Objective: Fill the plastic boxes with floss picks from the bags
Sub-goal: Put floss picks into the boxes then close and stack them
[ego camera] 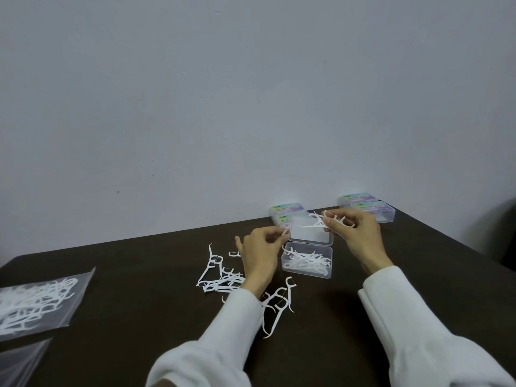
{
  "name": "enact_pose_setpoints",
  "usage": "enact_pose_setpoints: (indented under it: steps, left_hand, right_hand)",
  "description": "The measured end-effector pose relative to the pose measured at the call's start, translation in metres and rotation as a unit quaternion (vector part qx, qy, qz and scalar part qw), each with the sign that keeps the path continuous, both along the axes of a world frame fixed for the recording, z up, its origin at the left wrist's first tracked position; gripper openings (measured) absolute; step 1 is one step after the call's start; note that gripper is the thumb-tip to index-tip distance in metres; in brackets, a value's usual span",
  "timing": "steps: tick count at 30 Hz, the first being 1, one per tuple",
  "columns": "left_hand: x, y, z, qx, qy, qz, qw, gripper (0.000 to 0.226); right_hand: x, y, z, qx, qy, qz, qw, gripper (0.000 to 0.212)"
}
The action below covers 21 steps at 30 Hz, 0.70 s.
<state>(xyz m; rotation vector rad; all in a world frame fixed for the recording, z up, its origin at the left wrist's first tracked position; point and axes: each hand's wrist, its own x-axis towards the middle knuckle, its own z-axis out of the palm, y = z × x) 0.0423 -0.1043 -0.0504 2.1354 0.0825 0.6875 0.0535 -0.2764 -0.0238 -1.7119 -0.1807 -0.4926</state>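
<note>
A clear plastic box stands open on the dark table, its lid tipped back, with several white floss picks inside. My right hand holds a small bunch of picks above the lid. My left hand hovers just left of the box and pinches one pick at its fingertips. Loose picks lie scattered on the table under and beside my left wrist, with more nearer to me.
A clear bag of floss picks lies at the left edge, with another bag below it. Closed labelled boxes stand stacked behind the open box, and more boxes at the far right by the wall.
</note>
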Motion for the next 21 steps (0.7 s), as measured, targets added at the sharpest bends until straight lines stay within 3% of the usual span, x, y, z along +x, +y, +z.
enact_pose_setpoints:
  steps: [4,8,17,21]
  left_hand:
    - [-0.003,0.006,0.001,0.074,-0.014,0.017,0.997,0.016]
    - [-0.008,-0.002,0.001,0.139,-0.002,-0.041,0.989,0.016]
    - [-0.005,-0.003,-0.002,0.02,0.025,-0.143,0.989,0.035]
    - [-0.004,-0.004,-0.004,0.018,0.03,-0.136,0.99,0.033]
  right_hand:
    - [0.001,-0.002,-0.001,-0.004,-0.008,-0.021,1.0,0.017]
    - [0.002,-0.003,-0.001,-0.019,-0.009,-0.051,0.998,0.02]
    - [0.001,-0.002,-0.002,-0.031,-0.002,-0.04,0.999,0.02]
    - [0.0,-0.001,-0.001,-0.041,-0.007,-0.039,0.998,0.02]
